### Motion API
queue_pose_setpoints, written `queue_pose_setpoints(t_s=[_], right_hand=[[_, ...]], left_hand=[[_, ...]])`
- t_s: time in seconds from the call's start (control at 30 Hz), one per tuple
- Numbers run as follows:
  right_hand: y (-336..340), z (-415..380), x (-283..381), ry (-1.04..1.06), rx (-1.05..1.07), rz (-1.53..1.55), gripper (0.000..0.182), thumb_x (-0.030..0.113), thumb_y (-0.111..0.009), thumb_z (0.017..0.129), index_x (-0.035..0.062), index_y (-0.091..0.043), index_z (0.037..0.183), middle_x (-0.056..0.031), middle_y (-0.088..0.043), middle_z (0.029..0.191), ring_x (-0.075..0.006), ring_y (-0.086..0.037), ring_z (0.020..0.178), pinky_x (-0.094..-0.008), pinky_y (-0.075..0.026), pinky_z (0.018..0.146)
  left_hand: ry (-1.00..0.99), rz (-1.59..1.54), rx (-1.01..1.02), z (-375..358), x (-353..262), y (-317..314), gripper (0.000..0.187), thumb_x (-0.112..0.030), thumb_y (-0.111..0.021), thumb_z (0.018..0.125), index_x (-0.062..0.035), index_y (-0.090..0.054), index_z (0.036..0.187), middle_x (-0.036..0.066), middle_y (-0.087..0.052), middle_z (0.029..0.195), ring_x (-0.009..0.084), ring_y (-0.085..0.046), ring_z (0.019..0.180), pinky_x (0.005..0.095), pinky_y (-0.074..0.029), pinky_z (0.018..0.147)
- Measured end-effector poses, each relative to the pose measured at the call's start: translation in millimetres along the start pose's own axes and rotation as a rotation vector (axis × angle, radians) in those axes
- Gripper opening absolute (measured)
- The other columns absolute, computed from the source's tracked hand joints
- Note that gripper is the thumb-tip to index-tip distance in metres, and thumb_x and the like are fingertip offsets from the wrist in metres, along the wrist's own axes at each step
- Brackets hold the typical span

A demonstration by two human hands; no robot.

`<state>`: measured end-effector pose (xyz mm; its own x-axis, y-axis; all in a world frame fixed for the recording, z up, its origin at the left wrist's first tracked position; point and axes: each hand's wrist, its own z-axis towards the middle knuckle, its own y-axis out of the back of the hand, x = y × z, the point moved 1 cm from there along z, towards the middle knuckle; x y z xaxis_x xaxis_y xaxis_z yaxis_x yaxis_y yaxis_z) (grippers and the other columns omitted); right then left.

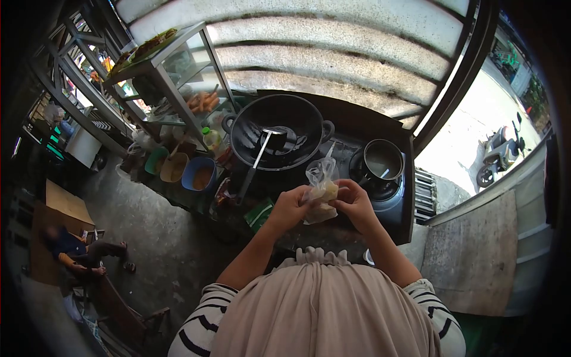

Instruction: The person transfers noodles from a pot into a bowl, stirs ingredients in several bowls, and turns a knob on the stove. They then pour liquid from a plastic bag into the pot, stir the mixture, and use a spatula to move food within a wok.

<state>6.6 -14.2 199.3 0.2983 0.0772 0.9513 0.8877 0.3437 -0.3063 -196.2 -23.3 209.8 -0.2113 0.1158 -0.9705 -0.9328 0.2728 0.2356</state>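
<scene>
A clear plastic bag (pixel 321 173) with pale, lumpy contents hangs between my two hands, over the front of the stove. My left hand (pixel 289 208) has its fingers closed on the bag's left side. On the right side, my right hand (pixel 355 205) pinches the bag by its pale contents. Just beyond them sits a large black wok (pixel 262 116), with a dark-handled ladle (pixel 259 156) resting in it. Right of my hands is a small dark pot (pixel 383 159) with liquid inside, on a burner.
At the left stand a glass display case (pixel 156 58) with orange food inside, a green-capped bottle (pixel 211 138), a blue container (pixel 199 174) and a green packet (pixel 259 214). A seated person (pixel 89 250) is at lower left. A motorbike (pixel 501 156) stands outside.
</scene>
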Motion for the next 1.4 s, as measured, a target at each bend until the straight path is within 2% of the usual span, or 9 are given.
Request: queue_pose_setpoints(t_s=[0.23,0.33,0.43,0.63,0.9,1.0,1.07,1.27,1.4], right_hand=[[8,-2,14,0.012,-0.117,-0.084,0.041,0.002,-0.071,0.077,0.0003,-0.056,0.115,-0.0071,-0.066,0.090,-0.0121,-0.063,0.087,-0.0245,-0.049,0.080],[5,-4,25,0.049,-0.097,-0.038,0.038,0.003,-0.071,0.077,-0.0006,-0.058,0.113,-0.0071,-0.067,0.091,-0.0113,-0.063,0.086,-0.0245,-0.049,0.080],[9,-5,27,0.094,-0.102,-0.015,0.034,0.005,-0.071,0.078,-0.0012,-0.059,0.109,-0.0071,-0.067,0.092,-0.0106,-0.062,0.085,-0.0241,-0.049,0.079],[16,-9,42,0.068,-0.134,-0.220,0.021,0.012,-0.071,0.081,-0.0009,-0.065,0.098,-0.0053,-0.068,0.086,-0.0084,-0.062,0.079,-0.0225,-0.049,0.076],[8,-16,52,0.094,-0.237,-0.001,0.028,0.014,-0.072,0.081,-0.0003,-0.062,0.103,-0.0057,-0.066,0.091,-0.0082,-0.062,0.078,-0.0229,-0.049,0.075],[12,-16,46,0.168,-0.104,-0.150,0.037,0.014,-0.073,0.079,-0.0009,-0.058,0.109,-0.0068,-0.065,0.096,-0.0097,-0.062,0.083,-0.0241,-0.050,0.078],[19,-18,44,-0.059,0.068,-0.194,0.042,0.012,-0.074,0.078,-0.0021,-0.055,0.112,-0.0074,-0.065,0.098,-0.0107,-0.062,0.088,-0.0254,-0.050,0.082],[19,-18,52,0.011,-0.020,-0.139,0.042,0.019,-0.072,0.079,-0.0026,-0.055,0.110,-0.0074,-0.064,0.098,-0.0118,-0.064,0.085,-0.0261,-0.052,0.077],[27,-17,55,-0.088,-0.061,-0.165,0.040,0.024,-0.072,0.081,-0.0018,-0.058,0.108,-0.0069,-0.065,0.097,-0.0118,-0.064,0.084,-0.0249,-0.052,0.075]], left_hand=[[-0.115,0.011,-0.005,7,-12,-4,0.020,-0.010,-0.065,0.083,0.0021,-0.064,0.099,0.006,-0.067,0.072,0.0063,-0.061,0.069,0.0237,-0.049,0.064],[-0.044,-0.006,0.062,14,-12,-8,0.023,-0.010,-0.065,0.083,0.0013,-0.063,0.103,0.006,-0.067,0.076,0.0057,-0.061,0.075,0.0234,-0.049,0.067],[-0.251,-0.019,0.115,17,-29,-16,0.033,-0.009,-0.068,0.083,0.0028,-0.058,0.112,0.005,-0.066,0.094,0.0081,-0.061,0.087,0.0234,-0.049,0.077],[-0.027,-0.369,0.136,33,-36,-24,0.043,-0.016,-0.067,0.083,0.0044,-0.051,0.118,0.006,-0.064,0.097,0.0090,-0.061,0.085,0.0221,-0.049,0.074],[-0.095,-0.373,0.087,46,-70,-29,0.030,-0.019,-0.073,0.080,0.0016,-0.061,0.099,0.006,-0.065,0.086,0.0121,-0.064,0.079,0.0250,-0.051,0.071],[-0.132,-0.464,0.043,56,-72,-27,0.030,-0.018,-0.073,0.079,0.0017,-0.061,0.097,0.006,-0.065,0.085,0.0121,-0.064,0.078,0.0251,-0.051,0.070],[-0.106,-0.311,0.079,65,-73,-21,0.028,-0.018,-0.072,0.080,0.0013,-0.061,0.096,0.006,-0.065,0.085,0.0122,-0.064,0.078,0.0255,-0.051,0.070],[-0.082,-0.360,0.173,72,-69,-18,0.047,-0.027,-0.071,0.082,0.0011,-0.052,0.115,0.007,-0.064,0.093,0.0112,-0.062,0.081,0.0260,-0.050,0.071],[-0.185,-0.293,0.195,75,-66,-17,0.061,-0.020,-0.073,0.081,-0.0002,-0.039,0.127,0.010,-0.060,0.108,0.0177,-0.060,0.101,0.0305,-0.050,0.084]])
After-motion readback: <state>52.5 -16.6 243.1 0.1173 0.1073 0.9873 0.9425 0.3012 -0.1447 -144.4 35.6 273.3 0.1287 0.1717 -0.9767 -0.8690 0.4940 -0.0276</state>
